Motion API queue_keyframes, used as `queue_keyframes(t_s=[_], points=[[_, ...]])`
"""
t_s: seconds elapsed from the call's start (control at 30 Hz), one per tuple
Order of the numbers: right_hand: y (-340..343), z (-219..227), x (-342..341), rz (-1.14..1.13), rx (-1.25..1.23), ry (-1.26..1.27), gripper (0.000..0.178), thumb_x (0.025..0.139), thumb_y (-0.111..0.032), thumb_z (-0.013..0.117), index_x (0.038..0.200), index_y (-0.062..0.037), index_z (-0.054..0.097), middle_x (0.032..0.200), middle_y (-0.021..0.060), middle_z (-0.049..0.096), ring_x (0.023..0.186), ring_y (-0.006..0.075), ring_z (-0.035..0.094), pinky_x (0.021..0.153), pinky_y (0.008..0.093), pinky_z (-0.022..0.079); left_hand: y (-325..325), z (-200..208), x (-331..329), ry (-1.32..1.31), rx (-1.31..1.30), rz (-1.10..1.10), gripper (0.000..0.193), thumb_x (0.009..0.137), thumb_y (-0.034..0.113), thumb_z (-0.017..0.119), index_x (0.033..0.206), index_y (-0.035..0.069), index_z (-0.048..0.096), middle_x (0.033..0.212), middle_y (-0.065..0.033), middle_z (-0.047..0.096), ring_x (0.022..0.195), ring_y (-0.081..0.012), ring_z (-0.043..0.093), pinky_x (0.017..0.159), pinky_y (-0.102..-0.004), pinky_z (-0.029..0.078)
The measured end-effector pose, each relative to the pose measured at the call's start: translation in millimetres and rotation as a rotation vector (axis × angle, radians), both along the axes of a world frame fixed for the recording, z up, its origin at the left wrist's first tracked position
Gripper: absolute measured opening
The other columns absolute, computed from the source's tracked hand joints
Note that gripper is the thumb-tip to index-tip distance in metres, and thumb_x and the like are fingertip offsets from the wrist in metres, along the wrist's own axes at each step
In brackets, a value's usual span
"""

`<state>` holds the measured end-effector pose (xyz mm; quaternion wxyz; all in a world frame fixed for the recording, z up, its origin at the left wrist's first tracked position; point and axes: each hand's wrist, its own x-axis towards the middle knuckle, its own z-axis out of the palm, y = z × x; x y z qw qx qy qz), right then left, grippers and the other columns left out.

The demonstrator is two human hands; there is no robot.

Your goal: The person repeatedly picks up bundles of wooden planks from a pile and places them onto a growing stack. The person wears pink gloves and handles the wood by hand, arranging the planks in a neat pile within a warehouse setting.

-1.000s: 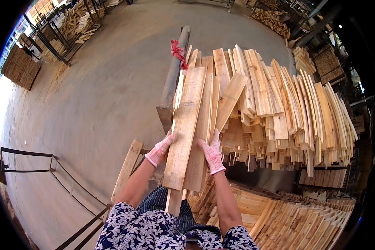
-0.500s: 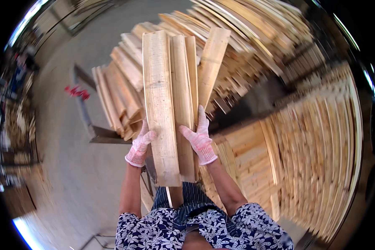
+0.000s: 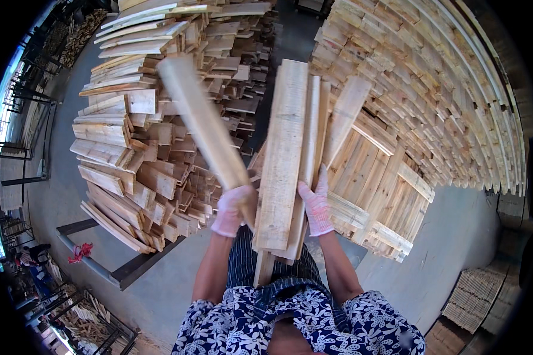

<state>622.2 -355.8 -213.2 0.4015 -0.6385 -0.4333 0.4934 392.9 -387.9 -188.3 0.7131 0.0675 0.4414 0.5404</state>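
Observation:
My left hand point(image 3: 231, 211), in a pale pink knit glove, is closed round a tilted wooden board point(image 3: 202, 121) that leans up to the left and is smeared by motion. My right hand point(image 3: 317, 207), gloved alike, grips the right side of a bundle of wooden boards point(image 3: 283, 154) in front of my body. The bundle's boards stand lengthwise, and one splayed board point(image 3: 348, 115) angles out to the upper right. My left fingers are partly hidden behind the tilted board and the bundle.
A large heap of loose boards point(image 3: 109, 136) fills the left, beside a metal frame point(image 3: 89, 254) with a red rag point(image 3: 80, 252). Neatly stacked boards point(image 3: 420, 89) rise at the right, above a slatted wooden pallet point(image 3: 373, 183). Further stacks point(image 3: 474, 299) stand at the lower right.
My view has turned left to right across the room, toward the neat stack and pallet. A board in my left hand now swings apart from the bundle, up and to the left.

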Motion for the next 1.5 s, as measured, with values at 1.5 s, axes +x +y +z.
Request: queue_keyframes(t_s=[1.5], points=[[-51.8, 26.8, 222.9, 0.095, -0.147, -0.674, 0.084, 0.077, -0.026, 0.078, 0.152, -0.0204, 0.040, 0.124, 0.0293, 0.054, 0.113, 0.0450, 0.059, 0.097, 0.0495, 0.051, -54.4, -55.7, 183.2, 0.169, 0.023, -0.233, 0.092, 0.087, 0.014, 0.077, 0.160, 0.016, 0.021, 0.146, -0.0093, 0.047, 0.133, -0.0249, 0.048, 0.112, -0.0393, 0.041]])
